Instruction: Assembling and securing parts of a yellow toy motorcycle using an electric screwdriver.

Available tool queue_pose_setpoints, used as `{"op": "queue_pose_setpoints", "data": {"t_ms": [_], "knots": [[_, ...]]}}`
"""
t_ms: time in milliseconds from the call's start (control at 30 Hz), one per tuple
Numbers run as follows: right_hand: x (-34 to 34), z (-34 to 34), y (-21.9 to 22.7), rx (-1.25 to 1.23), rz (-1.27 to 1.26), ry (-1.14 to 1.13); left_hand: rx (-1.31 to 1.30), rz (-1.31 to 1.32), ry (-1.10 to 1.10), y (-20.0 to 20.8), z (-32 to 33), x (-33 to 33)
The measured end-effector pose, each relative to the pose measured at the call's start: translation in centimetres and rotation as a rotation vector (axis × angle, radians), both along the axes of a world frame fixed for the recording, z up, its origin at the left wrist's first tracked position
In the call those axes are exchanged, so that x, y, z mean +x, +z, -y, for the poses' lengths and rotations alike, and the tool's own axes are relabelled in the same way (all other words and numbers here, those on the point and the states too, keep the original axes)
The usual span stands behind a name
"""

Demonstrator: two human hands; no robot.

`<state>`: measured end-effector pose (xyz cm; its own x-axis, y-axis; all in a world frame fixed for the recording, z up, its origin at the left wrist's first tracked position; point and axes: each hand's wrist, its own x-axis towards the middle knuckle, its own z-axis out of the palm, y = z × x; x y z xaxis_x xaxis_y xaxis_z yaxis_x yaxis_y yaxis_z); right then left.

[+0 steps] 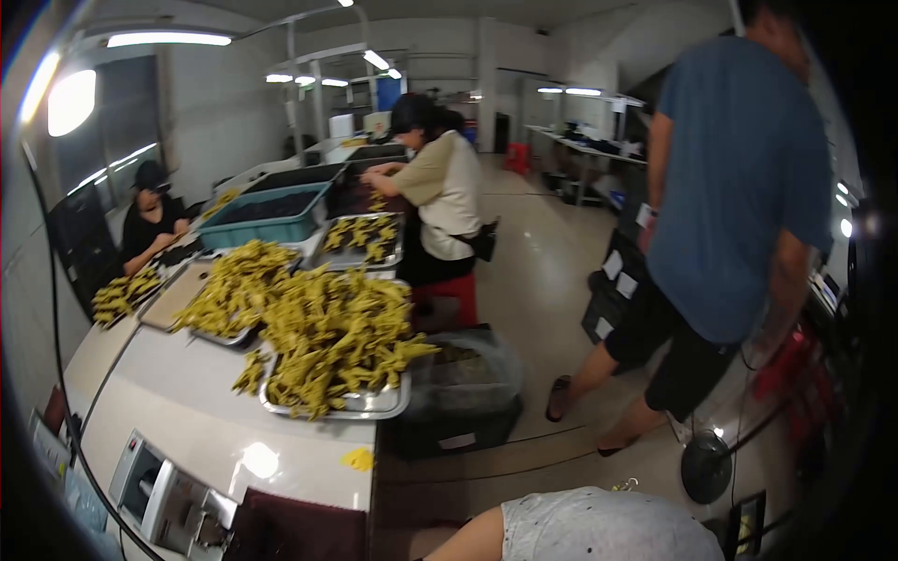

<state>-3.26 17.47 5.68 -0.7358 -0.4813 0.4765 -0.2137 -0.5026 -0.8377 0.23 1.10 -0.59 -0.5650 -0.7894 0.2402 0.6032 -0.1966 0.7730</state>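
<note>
The worktable (pixel 178 402) has a smooth, pale, glossy top extending lengthwise away from the near end. A compact white-and-grey machine (pixel 173 512) is positioned at the near left. A dark maroon pad (pixel 299 531) lies to the right of the machine. One flat yellow scrap (pixel 357 459) lies near the right edge. Beyond it, a shallow metal tray (pixel 391 400) carries a heap of yellow pieces (pixel 327 341), some overhanging its rim. A second metal tray (pixel 234 339), also heaped, sits to its left rear, beside a shallow tan tray (pixel 176 294). Farther back: a teal bin (pixel 271 229) containing dark material.
</note>
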Motion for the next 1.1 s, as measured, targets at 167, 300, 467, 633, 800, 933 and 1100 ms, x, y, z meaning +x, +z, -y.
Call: {"op": "queue_pose_setpoints", "data": {"t_ms": [167,300,467,633,800,933,1100], "knots": [[-0.9,-0.2,1.2,-0.214,0.092,-0.08,-0.006,0.06,-0.265,0.2,-2.8,-2.6],[-1.4,-1.1,2.1,-0.458,0.211,-0.109,0.0,0.086,-0.481,0.5,-5.6,-4.3],[-1.2,-1.5,3.2,-0.401,0.145,-0.286,-0.014,0.117,-0.685,0.6,-8.1,-5.3],[-0.7,-1.7,4.3,-0.471,0.19,-0.341,-0.069,0.176,-0.817,1.3,-8.2,-4.6],[-4.3,-2.4,2.4,-0.553,0.203,-0.351,-0.158,0.346,-0.671,1.6,-3.1,-4.0],[-4.4,-2.6,2.2,-0.311,0.048,-0.557,-0.117,0.472,-0.578,2.7,1.5,1.1],[-5.2,-4.3,1.5,-0.232,0.052,-0.609,-0.249,0.504,-0.601,1.7,1.1,0.0]]}}
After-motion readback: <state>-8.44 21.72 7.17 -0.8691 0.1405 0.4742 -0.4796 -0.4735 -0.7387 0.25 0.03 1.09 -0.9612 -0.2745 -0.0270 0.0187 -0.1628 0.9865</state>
